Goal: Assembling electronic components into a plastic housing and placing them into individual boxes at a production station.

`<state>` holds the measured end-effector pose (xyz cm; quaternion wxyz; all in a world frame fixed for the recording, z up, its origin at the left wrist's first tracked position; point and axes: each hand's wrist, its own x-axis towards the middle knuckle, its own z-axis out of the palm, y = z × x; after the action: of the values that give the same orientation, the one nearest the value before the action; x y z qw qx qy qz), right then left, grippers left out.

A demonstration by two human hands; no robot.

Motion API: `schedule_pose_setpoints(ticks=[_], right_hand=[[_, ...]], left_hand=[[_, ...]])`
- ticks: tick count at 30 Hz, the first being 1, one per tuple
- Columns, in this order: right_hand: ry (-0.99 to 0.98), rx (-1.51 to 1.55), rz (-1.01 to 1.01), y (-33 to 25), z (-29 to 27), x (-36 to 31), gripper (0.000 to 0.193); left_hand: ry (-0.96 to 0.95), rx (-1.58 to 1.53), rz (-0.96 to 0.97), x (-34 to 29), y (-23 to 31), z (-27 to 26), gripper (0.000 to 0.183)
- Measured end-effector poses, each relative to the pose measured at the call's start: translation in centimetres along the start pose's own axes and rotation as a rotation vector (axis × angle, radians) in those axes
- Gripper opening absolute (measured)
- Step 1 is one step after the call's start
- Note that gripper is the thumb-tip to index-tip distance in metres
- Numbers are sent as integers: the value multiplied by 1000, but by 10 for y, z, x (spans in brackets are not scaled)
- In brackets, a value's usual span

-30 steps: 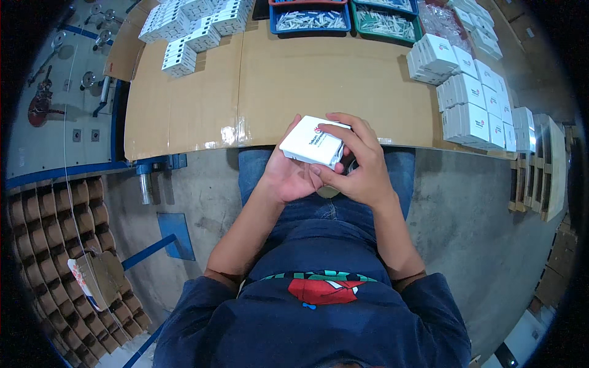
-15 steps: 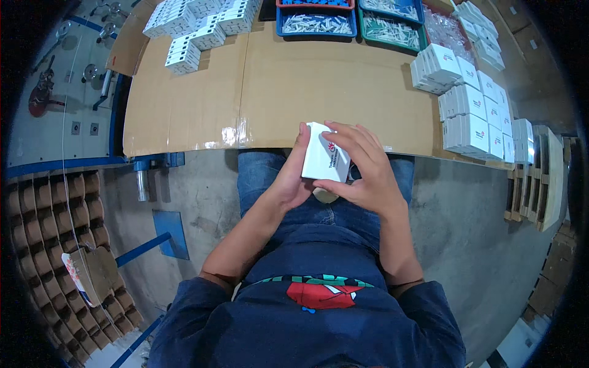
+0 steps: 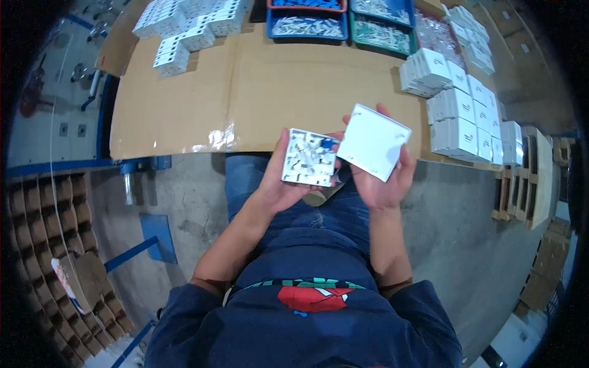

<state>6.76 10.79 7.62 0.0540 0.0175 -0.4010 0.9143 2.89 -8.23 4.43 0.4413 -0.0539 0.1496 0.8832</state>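
Observation:
My left hand is closed around a shallow white square box base, its open side facing up. Inside the base are moulded white fittings, with a blue part near its upper right corner. To the right, my right hand grips a matching white square cover, tilted, its plain inner face turned up. Base and cover are apart, almost touching at one edge. Both are held above my lap, in front of the table's near edge.
A cardboard-covered table spans the front. Stacked white boxes stand at the back left and the right. Trays of small white parts and a green tray line the back, beside clear plastic bags. A wooden pallet is at the right.
The closed white box has come apart: its cover is now in my right hand, turned inner side up, and the base stays in my left. The view has shifted slightly.

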Motion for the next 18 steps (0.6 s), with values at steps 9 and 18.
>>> schedule_pose_setpoints(ticks=[9,18], right_hand=[[-7,556,128,7,-14,6,72],[66,578,149,4,-10,6,69]], left_hand=[[76,126,22,-2,-7,-10,83],[168,150,-19,-2,-9,-7,84]])
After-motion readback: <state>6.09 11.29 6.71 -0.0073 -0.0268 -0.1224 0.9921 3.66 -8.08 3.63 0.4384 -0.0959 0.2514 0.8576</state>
